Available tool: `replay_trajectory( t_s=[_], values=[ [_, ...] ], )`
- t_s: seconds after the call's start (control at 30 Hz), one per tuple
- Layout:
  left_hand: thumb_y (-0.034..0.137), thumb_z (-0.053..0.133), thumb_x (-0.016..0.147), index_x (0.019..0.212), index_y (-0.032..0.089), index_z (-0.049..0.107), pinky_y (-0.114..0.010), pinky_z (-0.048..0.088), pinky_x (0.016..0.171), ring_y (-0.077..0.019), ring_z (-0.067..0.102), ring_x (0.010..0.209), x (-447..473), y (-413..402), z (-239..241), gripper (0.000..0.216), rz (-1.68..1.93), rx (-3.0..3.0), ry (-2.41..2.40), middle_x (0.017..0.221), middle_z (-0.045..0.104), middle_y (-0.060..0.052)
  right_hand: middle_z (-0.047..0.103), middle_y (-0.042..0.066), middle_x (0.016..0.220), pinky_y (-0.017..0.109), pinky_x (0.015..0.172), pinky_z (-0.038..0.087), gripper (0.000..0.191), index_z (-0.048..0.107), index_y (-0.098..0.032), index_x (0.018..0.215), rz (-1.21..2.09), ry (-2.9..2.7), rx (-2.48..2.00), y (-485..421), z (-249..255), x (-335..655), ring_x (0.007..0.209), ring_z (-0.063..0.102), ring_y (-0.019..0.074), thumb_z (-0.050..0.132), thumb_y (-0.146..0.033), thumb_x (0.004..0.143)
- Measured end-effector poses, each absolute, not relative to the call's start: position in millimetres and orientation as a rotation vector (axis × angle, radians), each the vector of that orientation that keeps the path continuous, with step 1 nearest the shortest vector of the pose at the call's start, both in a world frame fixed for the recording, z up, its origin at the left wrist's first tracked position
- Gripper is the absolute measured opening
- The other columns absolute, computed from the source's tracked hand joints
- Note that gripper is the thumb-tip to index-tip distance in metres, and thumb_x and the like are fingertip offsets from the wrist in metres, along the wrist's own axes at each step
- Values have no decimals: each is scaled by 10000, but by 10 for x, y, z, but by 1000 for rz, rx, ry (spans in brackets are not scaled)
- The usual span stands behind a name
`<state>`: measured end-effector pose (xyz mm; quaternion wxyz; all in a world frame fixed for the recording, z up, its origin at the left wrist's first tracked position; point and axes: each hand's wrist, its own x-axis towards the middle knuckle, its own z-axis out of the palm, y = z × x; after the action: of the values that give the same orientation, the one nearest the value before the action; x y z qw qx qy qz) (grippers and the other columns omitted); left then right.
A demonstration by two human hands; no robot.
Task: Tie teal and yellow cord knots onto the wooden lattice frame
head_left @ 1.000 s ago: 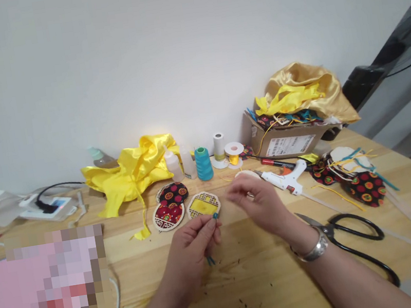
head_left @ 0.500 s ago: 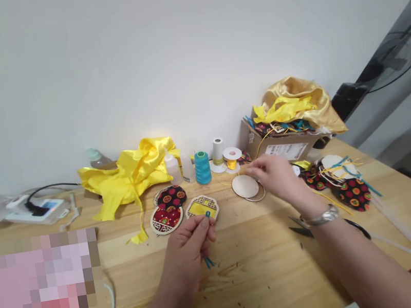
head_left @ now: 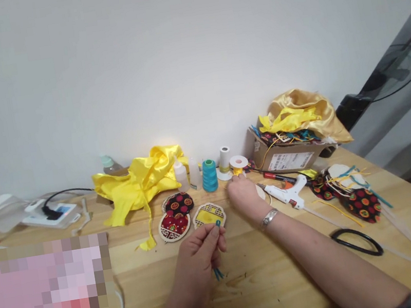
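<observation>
My left hand (head_left: 201,251) is closed in a pinch on a short folded blue cord (head_left: 218,272), whose ends hang below my fingers. It hovers just in front of a round wooden cutout with yellow fabric (head_left: 209,215). My right hand (head_left: 242,195), with a silver bracelet on the wrist, reaches forward to the small spool of yellow cord (head_left: 237,165) by the wall. Its fingers are curled near the spool; what they hold is hidden. A pale wooden disc lies mostly hidden behind that hand.
Two red-and-black fabric cutouts (head_left: 175,216), yellow satin (head_left: 140,182), a teal thread cone (head_left: 209,176), glue bottles (head_left: 181,175), a white glue gun (head_left: 285,192), black scissors (head_left: 356,242), a cardboard box of scraps (head_left: 287,154) and more fabric pieces (head_left: 355,192) crowd the wooden table (head_left: 289,286).
My right hand went out to the right over the glue gun area, then came back left and forward to the yellow cord spool. My left hand kept the blue cord nearly still.
</observation>
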<state>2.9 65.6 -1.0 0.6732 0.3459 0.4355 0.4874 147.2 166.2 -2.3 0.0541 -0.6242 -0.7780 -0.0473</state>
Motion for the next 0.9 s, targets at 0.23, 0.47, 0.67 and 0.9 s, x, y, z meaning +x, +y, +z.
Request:
replay_trajectory(
  t_s=[0.23,0.47,0.67,0.9],
  values=[
    [375,664,698,705,128,634,-149,200,367,-10,285,366,29,640,-8,249,1099,788,1000,501,508,45,595,189,945,329,773,397,229,603,-69,910,-159,-2247,-1785,1657,89,1580,902,521,242,411,-30,790],
    [361,654,702,718,122,639,-153,197,376,-17,285,376,47,643,8,240,1079,780,1035,521,520,37,599,88,827,295,706,397,177,570,-144,814,-70,-1904,-1617,1696,457,1751,780,532,187,404,-195,851],
    [344,638,702,690,125,625,-174,192,374,-29,275,368,57,632,8,219,1096,798,1047,521,526,34,563,13,607,269,528,419,168,540,-156,814,128,-1594,-1492,1755,747,1820,510,518,137,396,-237,845],
    [357,639,692,674,132,623,-185,192,383,-36,295,368,62,631,-4,226,1089,827,1047,523,530,33,619,32,666,163,405,374,155,485,-149,689,705,-1134,-1148,1925,966,1810,475,544,68,444,-167,837]
  ],
)
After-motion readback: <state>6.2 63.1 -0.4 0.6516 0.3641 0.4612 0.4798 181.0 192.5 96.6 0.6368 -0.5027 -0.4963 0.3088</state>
